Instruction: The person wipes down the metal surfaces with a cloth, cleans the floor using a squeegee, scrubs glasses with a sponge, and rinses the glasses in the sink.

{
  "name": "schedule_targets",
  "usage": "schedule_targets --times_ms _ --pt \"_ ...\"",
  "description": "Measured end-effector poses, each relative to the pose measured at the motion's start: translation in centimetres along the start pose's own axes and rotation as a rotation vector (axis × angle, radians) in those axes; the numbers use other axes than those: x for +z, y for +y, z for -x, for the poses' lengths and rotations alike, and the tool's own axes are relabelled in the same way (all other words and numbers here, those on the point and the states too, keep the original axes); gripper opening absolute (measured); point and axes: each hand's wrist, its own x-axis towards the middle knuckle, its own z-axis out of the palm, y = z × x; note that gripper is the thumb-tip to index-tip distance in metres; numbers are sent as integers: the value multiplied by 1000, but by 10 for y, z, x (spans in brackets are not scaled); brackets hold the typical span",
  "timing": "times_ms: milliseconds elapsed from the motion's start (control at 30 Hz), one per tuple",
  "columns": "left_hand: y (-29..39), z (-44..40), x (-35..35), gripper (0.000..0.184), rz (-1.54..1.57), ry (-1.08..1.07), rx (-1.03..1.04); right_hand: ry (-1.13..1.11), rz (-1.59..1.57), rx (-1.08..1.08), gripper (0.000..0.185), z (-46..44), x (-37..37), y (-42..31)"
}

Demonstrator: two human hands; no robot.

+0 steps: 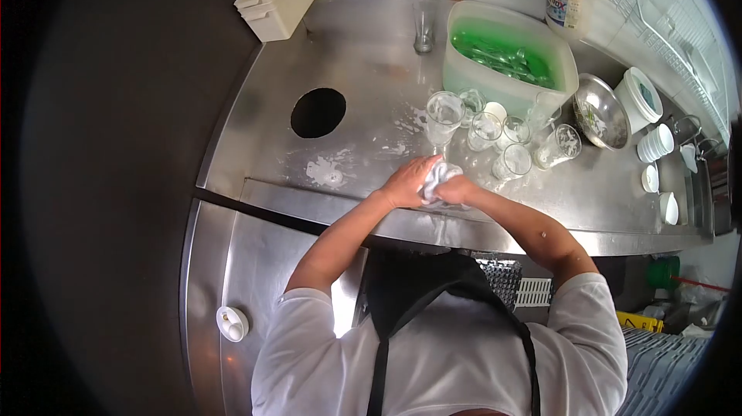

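Observation:
Close to the front edge of the steel counter, my two hands meet around a white, foamy thing (440, 175); foam and fingers hide its exact kind. My left hand (408, 182) is closed around its left side. My right hand (456, 189) is closed against its right side, its fingers mostly hidden. Just beyond my hands stands a tall soapy glass (444, 118). To its right are several more wet, foamy glasses (485, 131), one of them tilted (558, 147). White suds (325, 172) lie on the steel left of my hands.
A plastic tub (502, 83) holds green liquid and cutlery. A clear glass (423, 29) stands at the back. The counter (371, 52) has a round hole (318, 113) at left. A metal bowl (601, 110), white bucket (640, 99) and small white cups (655, 143) stand at right.

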Motion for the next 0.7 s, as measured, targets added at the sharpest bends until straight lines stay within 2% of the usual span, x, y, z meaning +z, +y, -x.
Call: schedule_targets --times_ms 33,67,100,133,167,200,233,267,300,333,367,400,433,467,533,567,667,700 --pt "-4 1 -2 94 24 9 10 101 55 -22 34 -11 11 13" --pt "-8 4 -4 93 48 17 18 211 192 -298 34 -18 12 24" --pt "-4 5 -13 91 142 -62 -136 323 327 -576 35 -22 9 35" --pt "-2 2 -15 90 146 -129 -198 433 459 -850 35 -26 9 43" --pt "1 -2 -14 89 152 -197 -261 363 635 -901 39 -33 10 49" --pt "3 -5 -12 88 157 -268 -323 331 514 -774 38 -40 21 52" --pt "-3 -4 0 85 -9 -82 -80 299 398 -648 36 -45 34 50" --pt "-10 -3 10 85 -62 -11 -28 264 285 -522 35 -48 44 50" --pt "-10 -3 14 85 -114 62 21 194 -342 -30 31 -40 43 43" --pt "-9 -5 14 84 -169 136 70 209 -159 -143 30 -48 42 55" --pt "-11 -8 10 89 -188 97 77 222 16 -255 31 -60 41 70" --pt "-14 -9 3 88 -81 -23 -30 242 186 -365 31 -70 41 79" --pt "-18 -10 -4 87 29 -139 -135 303 569 -474 38 -37 21 51" --pt "-19 -12 -8 87 141 -249 -237 316 567 -578 40 -35 16 54" --pt "-13 -7 -6 78 74 -180 -142 341 555 -794 43 -31 9 57" --pt "-8 -9 -1 75 57 -167 -127 414 668 -867 40 -28 14 57" --pt "-12 -13 19 72 -15 -22 -40 257 41 -411 37 -40 42 53" --pt "-9 -14 20 72 -7 24 -52 221 -490 10 35 -16 28 30"
